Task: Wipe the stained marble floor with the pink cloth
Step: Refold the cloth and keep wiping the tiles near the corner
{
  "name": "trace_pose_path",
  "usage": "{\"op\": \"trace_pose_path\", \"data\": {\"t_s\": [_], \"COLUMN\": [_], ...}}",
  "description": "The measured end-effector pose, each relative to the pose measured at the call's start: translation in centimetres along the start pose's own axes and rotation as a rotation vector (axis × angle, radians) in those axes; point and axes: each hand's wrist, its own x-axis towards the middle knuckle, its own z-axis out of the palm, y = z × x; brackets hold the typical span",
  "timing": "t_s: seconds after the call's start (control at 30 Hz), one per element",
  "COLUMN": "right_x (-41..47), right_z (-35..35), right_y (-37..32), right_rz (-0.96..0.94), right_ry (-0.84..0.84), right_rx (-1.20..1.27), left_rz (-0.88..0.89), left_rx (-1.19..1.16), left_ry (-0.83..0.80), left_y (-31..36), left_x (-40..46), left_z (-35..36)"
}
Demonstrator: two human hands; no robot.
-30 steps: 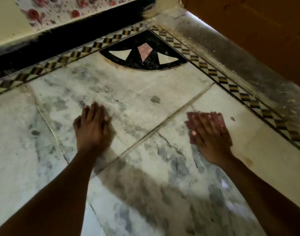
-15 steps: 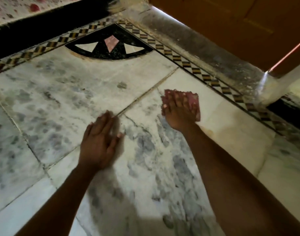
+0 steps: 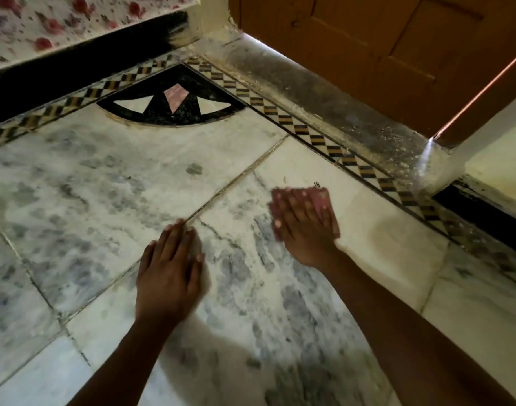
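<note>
Pink cloth [image 3: 324,203] lay crumpled flat under the right hand [image 3: 305,230], fingers straight, pressing it onto grey-stained marble floor [image 3: 89,200]; left hand [image 3: 168,276] rested flat, released.

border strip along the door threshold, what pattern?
The border strip is a black-and-yellow checkered diamond pattern on white; the head view shows it best.

Dim room; a thin bright strip of daylight leaks under the brown wooden door [image 3: 368,54], glaring where it strikes the grey stone threshold [image 3: 426,155] below it. Soft motion blur throughout; straight lines bow near the edges.
</note>
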Motion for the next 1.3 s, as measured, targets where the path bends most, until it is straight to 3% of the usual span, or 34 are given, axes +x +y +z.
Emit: {"op": "trace_pose_path", "data": {"t_s": [0.1, 0.23, 0.3, 0.43, 0.5, 0.7, 0.77, 0.83, 0.9, 1.0, 1.07, 1.1, 1.2, 1.3], "right_x": [-4.4, 1.5, 4.8, 0.0, -4.4, 0.5, 0.6, -3.4, -8.8, -9.9, -6.3, -4.4, -4.4, -12.8], "right_z": [0.6, -0.7, -1.3, 0.2, 0.9, 0.4, 0.0, 0.7, 1.8, 1.2, 0.5, 0.2, 0.1, 0.9], "right_y": [3.3, 3.6, 1.7, 0.5, 2.6, 3.6, 2.6, 3.1, 5.0, 7.9, 8.9, 8.9, 7.4, 6.0], "right_rz": [-0.076, 0.283, 0.348, -0.007, -0.051, 0.495, 0.380, 0.120, -0.019, 0.180, 0.465, 0.512, 0.307, 0.090], "right_ry": [0.039, 0.024, -0.038, -0.043, -0.006, 0.047, -0.002, -0.028, -0.001, 0.093, 0.039, 0.005, -0.058, -0.036], "right_rx": [-0.033, 0.049, 0.124, 0.022, 0.029, 0.120, 0.098, 0.012, -0.006, -0.039, -0.010, 0.012, -0.071, -0.043], "left_rz": [-0.008, 0.017, 0.020, 0.015, 0.018, -0.003, 0.003, -0.012, -0.015, -0.013, 0.004, -0.001, 0.000, 0.003], "left_rx": [0.018, 0.017, 0.026, 0.016, 0.016, 0.016, 0.008, -0.007, 0.005, -0.006, -0.010, -0.015, -0.024, -0.046], "left_ry": [-0.026, -0.008, -0.019, -0.024, -0.035, -0.059, -0.054, -0.063, -0.067, -0.056, -0.062, -0.065, -0.065, -0.077], "left_y": [0.1, -0.3, -0.5, -0.5, -0.3, -0.3, -0.3, -0.1, 0.0, -0.1, -0.1, -0.2, -0.2, 0.0], "left_x": [0.3, 0.5, 0.6, 0.7, 0.6, 0.7, 0.8, 0.7, 0.7, 0.6, 0.7, 0.7, 0.4, 0.5], "left_z": [0.0, 0.3, 0.4, 0.0, -0.2, -0.2, -0.4, -0.6, -0.7, -0.7, -0.5, -0.4, -0.5, -0.8]}}
